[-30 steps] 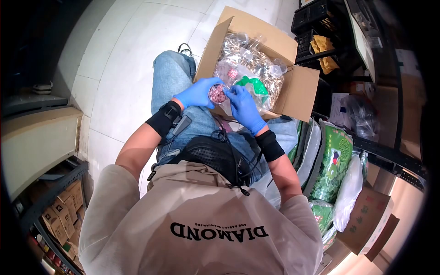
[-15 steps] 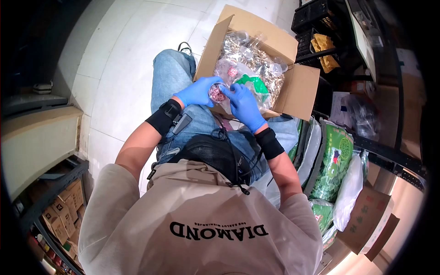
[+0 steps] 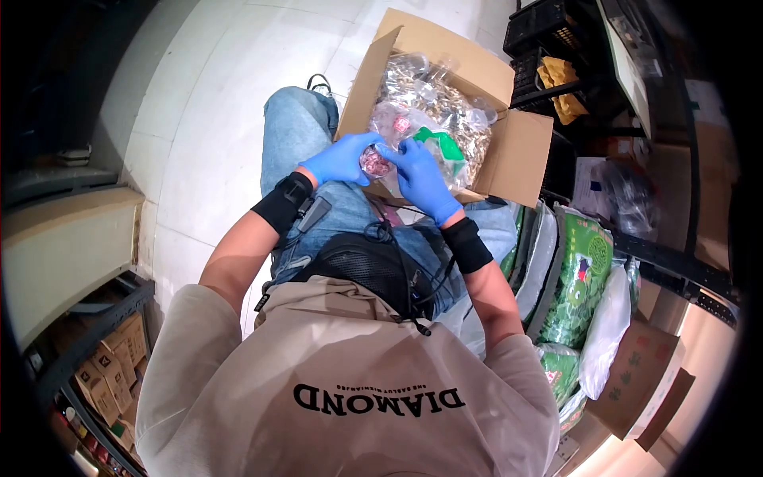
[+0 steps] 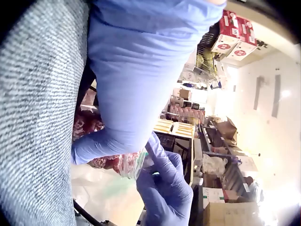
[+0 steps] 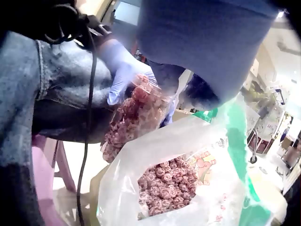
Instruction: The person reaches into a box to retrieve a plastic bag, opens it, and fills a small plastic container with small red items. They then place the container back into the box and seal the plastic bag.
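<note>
My blue-gloved left hand (image 3: 343, 159) grips a clear plastic jar (image 5: 136, 117) packed with dark pink, shrivelled dried pieces. The jar is tilted, and its ridged, transparent mouth (image 4: 130, 165) faces my right hand. My right hand (image 3: 425, 176), gloved too, has bent fingers right at that mouth; in the left wrist view the fingers (image 4: 162, 162) overlap the rim. I cannot tell whether they pinch anything. Below the jar, a white plastic bag (image 5: 211, 179) with green parts gapes open, more of the same curled pieces (image 5: 169, 183) inside.
A large open cardboard box (image 3: 520, 151) stands in front, full of small pale pieces and clear plastic containers. Green packaged bags (image 3: 580, 278) lean at my right by a black shelf. A black cable (image 5: 89, 117) hangs near a pink stool (image 5: 47, 179). Jeans-clad legs (image 3: 298, 135) flank the box.
My right fingers have shifted in over the jar's mouth and bent there. The left hand keeps its hold on the jar in nearly the same place.
</note>
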A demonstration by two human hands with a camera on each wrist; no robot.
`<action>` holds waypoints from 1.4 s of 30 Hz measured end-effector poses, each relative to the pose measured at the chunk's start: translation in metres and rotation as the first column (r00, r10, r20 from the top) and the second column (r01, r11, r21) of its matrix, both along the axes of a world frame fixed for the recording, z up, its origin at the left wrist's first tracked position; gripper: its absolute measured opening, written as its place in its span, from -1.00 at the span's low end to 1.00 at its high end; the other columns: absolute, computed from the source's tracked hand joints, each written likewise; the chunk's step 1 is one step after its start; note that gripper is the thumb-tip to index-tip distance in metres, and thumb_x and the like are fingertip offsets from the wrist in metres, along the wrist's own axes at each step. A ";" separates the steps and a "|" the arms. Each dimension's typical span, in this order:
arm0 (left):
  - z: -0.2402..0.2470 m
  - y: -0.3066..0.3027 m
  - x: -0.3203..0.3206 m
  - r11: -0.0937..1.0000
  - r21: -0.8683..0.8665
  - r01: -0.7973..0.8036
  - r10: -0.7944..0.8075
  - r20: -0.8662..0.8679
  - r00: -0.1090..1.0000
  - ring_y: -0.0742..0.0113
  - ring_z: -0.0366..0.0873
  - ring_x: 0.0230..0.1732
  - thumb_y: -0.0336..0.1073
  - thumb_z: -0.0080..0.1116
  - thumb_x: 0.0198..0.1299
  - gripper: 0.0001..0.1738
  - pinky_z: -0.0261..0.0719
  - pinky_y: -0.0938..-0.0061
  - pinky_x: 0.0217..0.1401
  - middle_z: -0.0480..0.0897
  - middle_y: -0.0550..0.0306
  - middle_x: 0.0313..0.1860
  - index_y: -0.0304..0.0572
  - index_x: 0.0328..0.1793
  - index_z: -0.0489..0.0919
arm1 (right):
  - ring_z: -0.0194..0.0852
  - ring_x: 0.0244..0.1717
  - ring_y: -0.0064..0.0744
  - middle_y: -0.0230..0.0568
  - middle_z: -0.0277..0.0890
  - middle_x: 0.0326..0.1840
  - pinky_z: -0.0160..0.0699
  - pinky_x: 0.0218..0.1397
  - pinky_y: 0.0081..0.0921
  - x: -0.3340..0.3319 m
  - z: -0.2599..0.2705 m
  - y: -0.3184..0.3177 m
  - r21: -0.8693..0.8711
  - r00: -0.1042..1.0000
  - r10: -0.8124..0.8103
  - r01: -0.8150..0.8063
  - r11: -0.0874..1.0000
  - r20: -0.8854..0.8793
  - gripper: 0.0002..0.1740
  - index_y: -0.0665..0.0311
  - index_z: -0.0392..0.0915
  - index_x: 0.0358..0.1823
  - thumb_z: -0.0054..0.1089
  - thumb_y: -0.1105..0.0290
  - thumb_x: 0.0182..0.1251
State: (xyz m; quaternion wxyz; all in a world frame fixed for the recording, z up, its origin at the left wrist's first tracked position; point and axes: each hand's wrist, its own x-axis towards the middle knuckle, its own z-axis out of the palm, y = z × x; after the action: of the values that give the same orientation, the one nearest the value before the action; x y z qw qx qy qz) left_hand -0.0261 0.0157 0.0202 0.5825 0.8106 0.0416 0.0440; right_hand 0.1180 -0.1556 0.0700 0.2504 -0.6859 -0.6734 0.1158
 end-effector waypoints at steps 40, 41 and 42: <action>0.000 -0.002 0.001 1.000 0.003 0.022 -0.022 0.015 1.000 0.24 0.67 -0.05 -0.43 0.49 -0.29 -0.30 0.61 0.37 0.13 0.70 0.01 -0.08 -0.20 0.14 0.55 | 0.44 -0.08 0.02 -0.04 0.44 -0.09 0.48 -0.02 -0.17 -0.011 0.009 -0.010 -0.162 0.995 0.101 -0.096 0.982 0.024 -0.41 -0.08 0.72 0.09 0.07 0.64 0.06; 0.000 -0.002 0.001 1.000 0.001 0.023 -0.023 0.014 1.000 0.24 0.67 -0.05 -0.44 0.49 -0.29 -0.30 0.61 0.37 0.13 0.70 0.01 -0.08 -0.20 0.14 0.55 | 0.45 -0.08 0.01 -0.05 0.44 -0.09 0.49 -0.02 -0.17 -0.011 0.009 -0.009 -0.157 0.994 0.103 -0.097 0.983 0.030 -0.42 -0.06 0.72 0.09 0.08 0.64 0.07; 0.000 -0.001 0.001 1.000 0.002 0.023 -0.023 0.015 1.000 0.24 0.67 -0.05 -0.44 0.49 -0.29 -0.30 0.61 0.37 0.13 0.70 0.01 -0.08 -0.20 0.14 0.55 | 0.45 -0.08 0.00 -0.05 0.44 -0.08 0.49 -0.02 -0.17 -0.011 0.009 -0.008 -0.152 0.994 0.105 -0.098 0.984 0.036 -0.43 -0.05 0.71 0.09 0.08 0.64 0.07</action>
State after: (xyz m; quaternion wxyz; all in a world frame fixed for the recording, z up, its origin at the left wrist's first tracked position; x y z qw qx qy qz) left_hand -0.0251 0.0144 0.0205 0.5826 0.8111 0.0276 0.0434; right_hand 0.1072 -0.1632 0.0794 0.1772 -0.6699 -0.7022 0.1635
